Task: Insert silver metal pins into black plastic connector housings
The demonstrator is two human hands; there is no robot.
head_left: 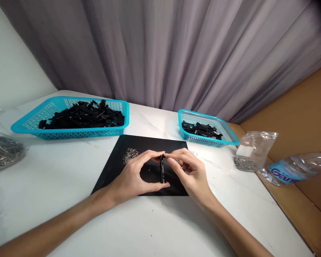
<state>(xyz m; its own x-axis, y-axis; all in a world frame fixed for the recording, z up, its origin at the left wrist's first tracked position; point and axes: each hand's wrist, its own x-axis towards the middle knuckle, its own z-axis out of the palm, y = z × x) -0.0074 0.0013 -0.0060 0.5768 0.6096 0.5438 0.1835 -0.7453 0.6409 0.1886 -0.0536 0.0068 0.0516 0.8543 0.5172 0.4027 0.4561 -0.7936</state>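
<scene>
- Head view: near the centre of the frame, the left hand [133, 178] clamps a narrow black part [162, 169] end to end between thumb and fingers.
- The right hand [191, 173] has its fingertips at the part's upper end; whether they pinch something small is hard to tell.
- Both hands are over a black mat [147, 142] on the white tabletop [117, 228].
- Small metal pieces [130, 155] lie on the mat, left of the part.
- Blue baskets of black parts stand upper left [69, 134] and right of centre [208, 141].
</scene>
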